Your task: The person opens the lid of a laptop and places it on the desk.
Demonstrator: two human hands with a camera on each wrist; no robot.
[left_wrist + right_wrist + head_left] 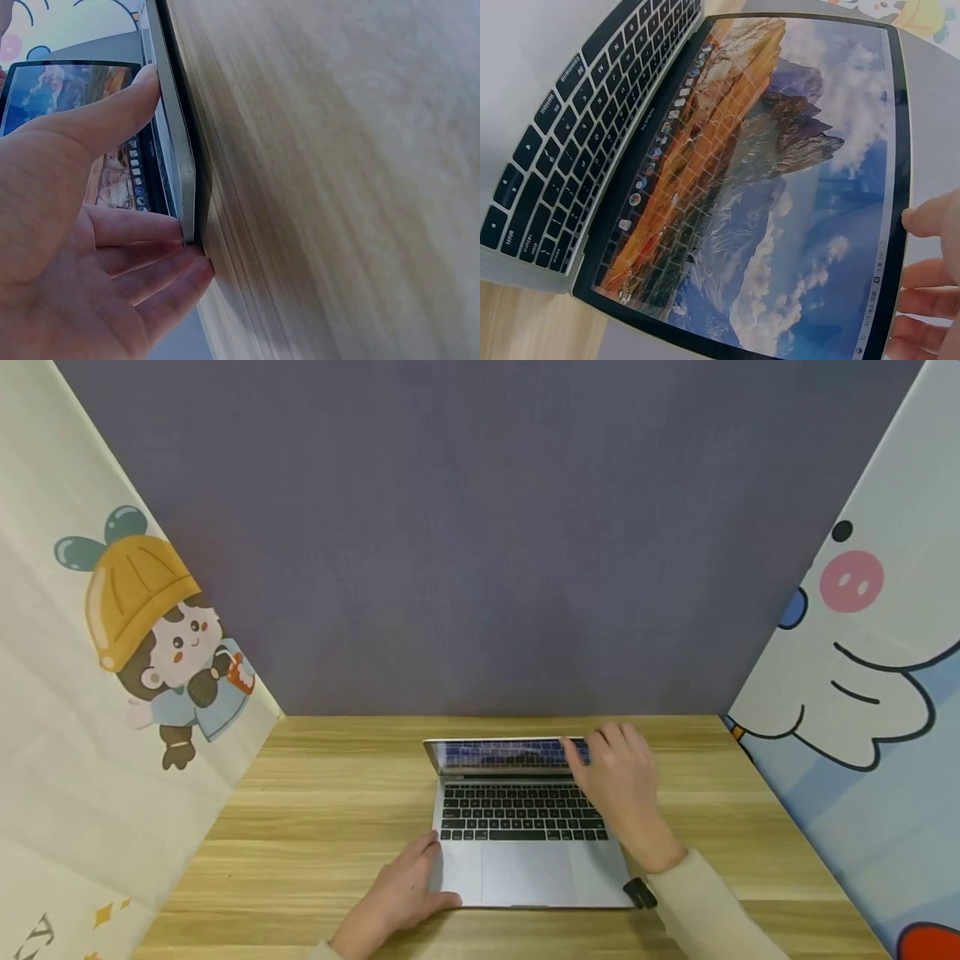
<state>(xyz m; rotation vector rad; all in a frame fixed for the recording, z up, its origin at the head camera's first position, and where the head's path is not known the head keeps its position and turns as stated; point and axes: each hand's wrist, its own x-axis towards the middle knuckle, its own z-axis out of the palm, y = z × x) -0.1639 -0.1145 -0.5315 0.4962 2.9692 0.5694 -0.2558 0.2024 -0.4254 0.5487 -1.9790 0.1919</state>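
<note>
A silver laptop (527, 872) with black keys (517, 810) lies on the wooden table, its lid raised. Its lit screen (795, 195) shows a mountain wallpaper in the right wrist view. My left hand (401, 885) holds the base at its front left corner. In the left wrist view the left thumb (124, 105) touches the base near its edge, and the fingers (161, 289) bear on the corner. At the lid's top edge, towards the right, my right hand (622, 785) grips the rim, with the thumb on the screen side and the fingers behind, partly hidden.
The wood-grain table (330, 802) extends to both sides of the laptop. A grey panel (487, 543) rises behind it. Printed cloths with cartoon figures hang at the left (60, 710) and right (885, 710). A small black object (640, 893) sits at the right sleeve's cuff.
</note>
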